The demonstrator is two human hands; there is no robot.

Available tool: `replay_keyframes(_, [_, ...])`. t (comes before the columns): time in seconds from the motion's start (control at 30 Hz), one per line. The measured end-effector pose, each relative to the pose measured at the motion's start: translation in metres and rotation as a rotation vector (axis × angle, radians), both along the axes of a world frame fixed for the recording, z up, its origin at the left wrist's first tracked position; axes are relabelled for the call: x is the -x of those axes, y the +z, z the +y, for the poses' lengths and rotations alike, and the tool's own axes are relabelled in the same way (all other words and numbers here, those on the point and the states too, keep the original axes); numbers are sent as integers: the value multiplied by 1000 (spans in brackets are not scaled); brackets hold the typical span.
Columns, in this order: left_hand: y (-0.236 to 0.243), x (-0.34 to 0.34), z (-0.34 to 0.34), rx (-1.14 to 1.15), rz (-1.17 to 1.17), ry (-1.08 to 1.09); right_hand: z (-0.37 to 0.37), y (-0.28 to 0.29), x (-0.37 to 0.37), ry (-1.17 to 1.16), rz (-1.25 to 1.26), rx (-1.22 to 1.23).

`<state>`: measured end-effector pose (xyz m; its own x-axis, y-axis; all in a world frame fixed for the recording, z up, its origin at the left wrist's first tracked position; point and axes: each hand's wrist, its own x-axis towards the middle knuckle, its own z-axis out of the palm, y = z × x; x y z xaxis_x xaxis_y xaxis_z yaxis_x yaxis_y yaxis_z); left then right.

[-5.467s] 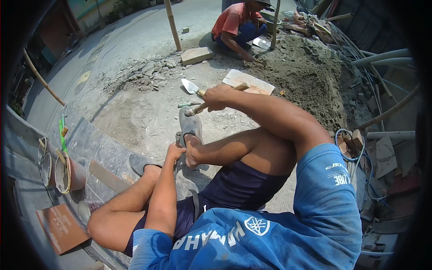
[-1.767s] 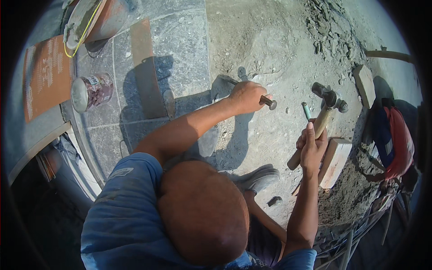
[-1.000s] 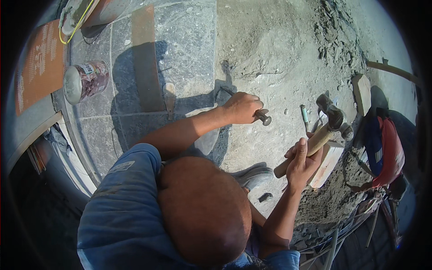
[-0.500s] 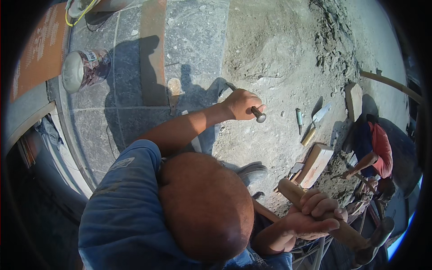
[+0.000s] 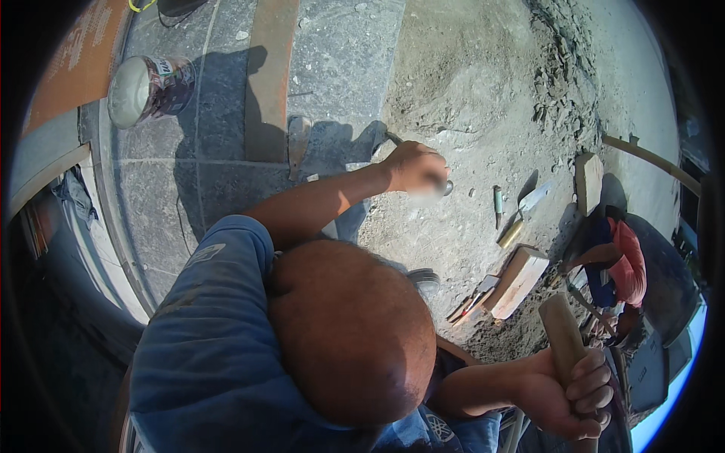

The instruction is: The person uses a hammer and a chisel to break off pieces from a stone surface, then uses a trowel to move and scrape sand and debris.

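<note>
The left hand (image 5: pixel 414 164) is holding a dark metal chisel (image 5: pixel 449 187) at the line where the gray tiles (image 5: pixel 340 68) are meeting the bare ground (image 5: pixel 468 90); its fingers are curling together around the shaft, with the round top poking out toward the right and the other end showing at the tile edge. A blur is covering part of the grip, so I cannot tell how the thumb is pressing. The right hand (image 5: pixel 566 400), well apart at the lower right, is gripping a hammer (image 5: pixel 561 336) by its wooden handle, its fingers bending tightly round the wood; the rest is lying out of sight. Between the hands, a trowel (image 5: pixel 512 233) is lying beside a green-handled tool (image 5: pixel 498 204), near a pale block (image 5: pixel 519 283). A clear tub (image 5: pixel 132 90) is sitting on the tiles, and a co-worker (image 5: pixel 630 260) in red is stretching out an arm.
</note>
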<state>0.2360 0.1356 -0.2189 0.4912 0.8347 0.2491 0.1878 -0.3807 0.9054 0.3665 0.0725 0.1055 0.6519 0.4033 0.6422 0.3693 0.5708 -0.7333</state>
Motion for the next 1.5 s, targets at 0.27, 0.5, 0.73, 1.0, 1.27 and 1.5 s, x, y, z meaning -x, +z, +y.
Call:
replay_keyframes(0.27, [-15, 1, -17, -68, 52, -72, -69, -122, 11, 408, 121, 1406])
replay_keyframes(0.5, [-4, 0, 0, -47, 0, 15, -14, 27, -31, 195, -49, 86])
replay_keyframes(0.73, [-18, 1, 8, -50, 51, 40, -72, -170, 17, 383, 168, 1414])
replay_keyframes(1.0, [-9, -8, 5, -65, -28, 18, -15, 14, -26, 150, -25, 369])
replay_keyframes(1.27, [-23, 3, -4, -81, 93, -29, -76, -161, 7, 313, 286, 1381])
replay_keyframes(1.5, [-12, 5, 2, 11, 13, -17, 14, 55, -51, -23, -215, 166])
